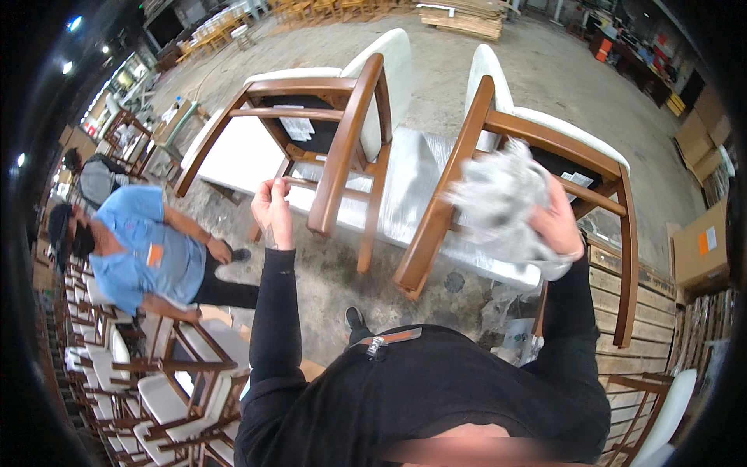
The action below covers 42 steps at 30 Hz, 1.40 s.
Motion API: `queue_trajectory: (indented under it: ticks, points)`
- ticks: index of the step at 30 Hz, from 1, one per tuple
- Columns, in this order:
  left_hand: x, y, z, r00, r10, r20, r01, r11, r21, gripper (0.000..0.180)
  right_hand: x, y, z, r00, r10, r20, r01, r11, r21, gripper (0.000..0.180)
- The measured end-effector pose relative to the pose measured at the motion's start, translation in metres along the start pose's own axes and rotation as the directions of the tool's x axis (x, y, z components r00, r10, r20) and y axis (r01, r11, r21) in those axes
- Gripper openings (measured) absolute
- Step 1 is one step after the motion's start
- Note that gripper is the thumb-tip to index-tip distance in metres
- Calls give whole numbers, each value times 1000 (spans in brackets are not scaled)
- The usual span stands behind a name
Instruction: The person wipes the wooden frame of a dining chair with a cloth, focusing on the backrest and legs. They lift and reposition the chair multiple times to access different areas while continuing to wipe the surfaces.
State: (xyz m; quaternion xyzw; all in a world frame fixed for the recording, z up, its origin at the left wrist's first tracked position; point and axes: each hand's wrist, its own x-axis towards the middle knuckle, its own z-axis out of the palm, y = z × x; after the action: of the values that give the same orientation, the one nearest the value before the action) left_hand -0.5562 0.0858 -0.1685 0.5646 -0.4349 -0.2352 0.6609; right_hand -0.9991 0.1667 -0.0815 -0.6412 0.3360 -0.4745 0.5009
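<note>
- Two brown wooden chairs share the action here, left chair [342, 156] and right chair [443, 214], each tipped so its dark underside and white label face the wearer!
- Both are up on a table [408, 167], pale and covered in shiny clear film, with white padded seats and backs on the far side.
- Over to the right hand [559, 222]: fingers closed round a bunched grey-white cloth [506, 198], its edges blurred, right in front of the right chair's frame.
- And the left hand [272, 214]! Raised beside the left chair, thumb and forefinger drawn narrow near a thin wooden rail; whether they touch it, I cannot tell.
- Out on the left, a co-worker [152, 241] in a blue shirt and dark trousers, one arm lowered by a crowd of white-seated chairs [175, 389].
- Behind, another person in grey, partly hidden.
- Right flank: a slatted wooden pallet [634, 303] on the floor, a cardboard box [700, 253] with an orange label beyond it.
- Far up top, flat cardboard sheets [463, 19] lie stacked on the concrete floor [560, 86].
</note>
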Motion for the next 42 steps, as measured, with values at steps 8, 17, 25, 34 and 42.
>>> queue_trajectory:
  ticks: [8,17,25,34,42]
  points:
    - [99,-59,17,832,36,553,57,987,-151,25,106,47,202,930,234,282,82,617,-783,65]
    - [363,-70,-119,987,-142,77,-48,198,979,86,123,45,218,982,-71,176,184,577,-796,68]
    - [373,-82,-134,926,-209,315,-228,355,907,68,282,134,181,991,109,-72,-123,598,-792,70]
    - [382,-93,-143,911,-233,341,-228,404,886,73,516,197,89,846,-51,-531,-459,437,-773,53]
    - [414,-118,-172,717,-282,637,-351,642,681,40,490,198,89,897,-79,-434,-361,433,-826,52]
